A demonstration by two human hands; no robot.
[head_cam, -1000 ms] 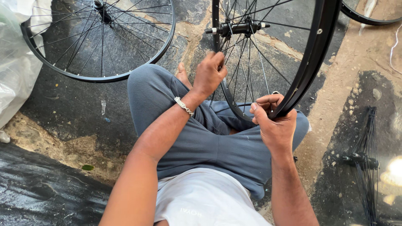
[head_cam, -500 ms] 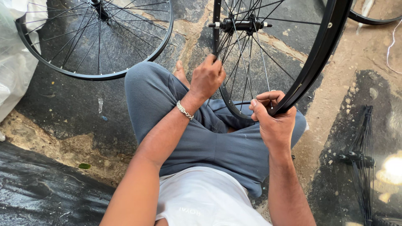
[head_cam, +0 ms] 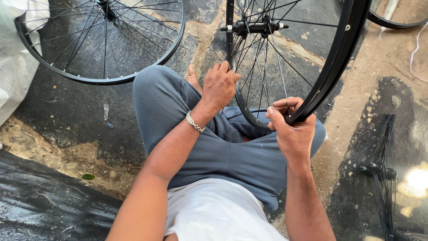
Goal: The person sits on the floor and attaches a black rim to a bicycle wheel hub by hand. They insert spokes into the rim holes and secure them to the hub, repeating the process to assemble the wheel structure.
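Note:
I sit cross-legged on the ground in grey trousers with a black spoked bicycle wheel (head_cam: 339,58) standing upright on my lap. My left hand (head_cam: 219,85), a silver bracelet on its wrist, grips the wheel's left rim among the spokes. My right hand (head_cam: 292,125) is closed around the lower right part of the rim, fingers curled over its edge. The hub (head_cam: 254,27) with its axle sits above both hands.
A second spoked wheel (head_cam: 100,42) lies flat on the stone ground at upper left. A bundle of loose black spokes (head_cam: 381,169) lies at right. White plastic sheeting (head_cam: 13,58) is at the far left. Another rim's edge (head_cam: 392,22) shows at top right.
The view has shifted slightly. My left hand has slid a little along the left rim; my right hand keeps its grip on the lower rim.

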